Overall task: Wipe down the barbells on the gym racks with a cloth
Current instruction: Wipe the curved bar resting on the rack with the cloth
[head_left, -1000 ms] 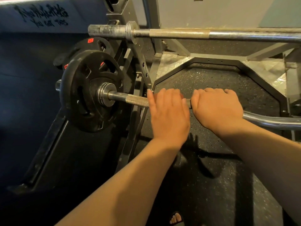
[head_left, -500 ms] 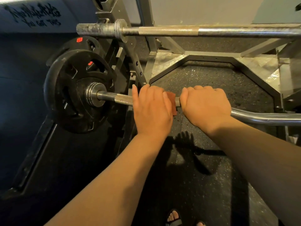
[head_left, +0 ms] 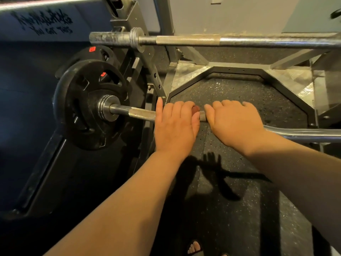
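Two bare hands of yours lie palm down, side by side, on the lower barbell [head_left: 142,114], a steel shaft that is dull and knurled near the collar and smooth chrome, bending away, past your right wrist. Item one, the left hand [head_left: 176,126]: forearm stretched forward, fingers bent over the far side of the shaft, little finger stretched straighter at the outer edge, thumb lying toward the other hand; it holds the reddish cloth [head_left: 196,108] wrapped against the bar. Only a small scrap of that cloth shows, at your left thumb, in the narrow gap between the hands; the rest is hidden under the palm. Item two, the right hand [head_left: 234,122]: knuckles up, fingers curled round the bare shaft, gripping it just beside the left hand, apart from it. Item three, one round black weight plate [head_left: 88,104] with cast grip slots, on the sleeve left of your left hand. Item four, one straight grey upper barbell [head_left: 188,40] with a tan knurled band, resting on the grey steel rack [head_left: 129,15] beyond. The floor is black speckled rubber [head_left: 239,93].
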Demonstrator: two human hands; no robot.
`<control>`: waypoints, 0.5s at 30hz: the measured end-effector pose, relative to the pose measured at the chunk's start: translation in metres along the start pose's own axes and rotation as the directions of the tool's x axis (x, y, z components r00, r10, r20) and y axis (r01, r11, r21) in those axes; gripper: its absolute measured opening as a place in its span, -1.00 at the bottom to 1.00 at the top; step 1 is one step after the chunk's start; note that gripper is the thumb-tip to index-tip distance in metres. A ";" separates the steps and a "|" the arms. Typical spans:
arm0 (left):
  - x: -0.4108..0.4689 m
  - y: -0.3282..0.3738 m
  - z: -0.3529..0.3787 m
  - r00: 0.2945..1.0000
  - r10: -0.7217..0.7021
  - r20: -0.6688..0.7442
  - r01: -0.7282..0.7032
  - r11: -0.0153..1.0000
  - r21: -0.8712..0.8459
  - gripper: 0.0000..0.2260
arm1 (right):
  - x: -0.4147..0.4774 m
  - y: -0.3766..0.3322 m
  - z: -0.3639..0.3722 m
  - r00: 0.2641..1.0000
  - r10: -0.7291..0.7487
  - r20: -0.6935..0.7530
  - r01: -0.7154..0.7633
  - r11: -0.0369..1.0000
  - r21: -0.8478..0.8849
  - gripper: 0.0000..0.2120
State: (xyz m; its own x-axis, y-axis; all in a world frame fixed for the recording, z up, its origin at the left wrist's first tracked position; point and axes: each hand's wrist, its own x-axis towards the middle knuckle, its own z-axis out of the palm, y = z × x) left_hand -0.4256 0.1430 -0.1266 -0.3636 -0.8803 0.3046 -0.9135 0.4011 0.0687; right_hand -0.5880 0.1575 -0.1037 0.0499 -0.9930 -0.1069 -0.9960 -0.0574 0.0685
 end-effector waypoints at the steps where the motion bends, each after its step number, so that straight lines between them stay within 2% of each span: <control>1: 0.001 0.000 0.000 1.000 -0.020 -0.011 0.020 1.000 -0.001 -0.69 | -0.007 0.009 0.001 1.000 0.029 0.011 -0.028 0.999 -0.018 -0.34; 4: 0.003 0.017 0.002 0.983 -0.173 -0.068 0.170 0.984 -0.047 -0.70 | -0.029 0.040 0.003 0.991 0.130 0.030 -0.130 0.991 -0.008 -0.40; 7: 0.003 0.044 0.002 0.945 -0.315 -0.090 0.306 0.946 -0.105 -0.72 | -0.027 0.039 0.007 0.992 0.118 -0.052 -0.116 0.992 0.041 -0.46; 9: -0.001 0.066 0.005 0.963 -0.266 -0.037 0.259 0.957 -0.132 -0.71 | -0.023 0.033 0.011 0.992 0.086 -0.096 -0.085 0.996 0.018 -0.42; 12: -0.005 0.075 0.005 0.997 -0.062 0.043 0.069 0.981 -0.180 -0.65 | -0.026 0.034 0.011 0.992 0.052 -0.111 -0.053 0.999 -0.007 -0.33; 15: -0.005 0.044 -0.002 0.994 0.078 0.081 -0.074 0.996 -0.048 -0.67 | -0.026 0.035 0.011 0.993 0.060 -0.106 -0.062 0.998 -0.016 -0.33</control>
State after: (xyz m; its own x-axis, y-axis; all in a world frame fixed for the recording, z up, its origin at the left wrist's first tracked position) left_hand -0.4636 0.1656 -0.1236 -0.4471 -0.8641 0.2310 -0.8742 0.4768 0.0915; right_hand -0.6245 0.1821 -0.1092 -0.0025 -1.0000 0.0028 -0.9959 0.0028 0.0908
